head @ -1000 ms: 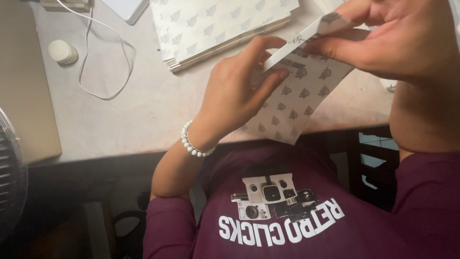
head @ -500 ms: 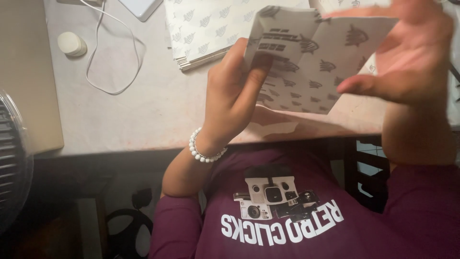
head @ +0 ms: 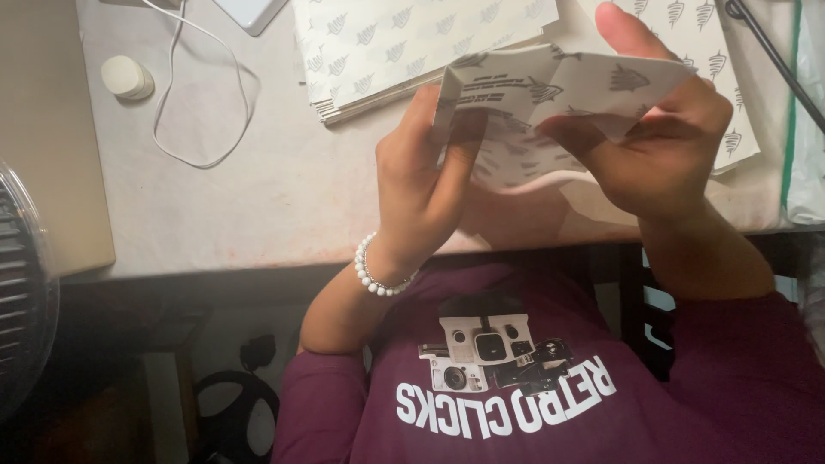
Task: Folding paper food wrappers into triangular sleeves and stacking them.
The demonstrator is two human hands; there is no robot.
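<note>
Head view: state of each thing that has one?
Printed paper sheet: bent, held off the table by both hands.
Left hand: grips the sheet's left edge.
Right hand: grips its right side.
Stack of printed sheets: flat on table.
White cable: loose, looped.

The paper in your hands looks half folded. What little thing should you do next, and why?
Probably press the fold flat. The patterned paper is bent between both hands above the table, with the left hand pinching its left edge and the right hand wrapped around the right side. The bend looks puffy and loose, not creased, so running the fingers along it would likely sharpen it.
</note>
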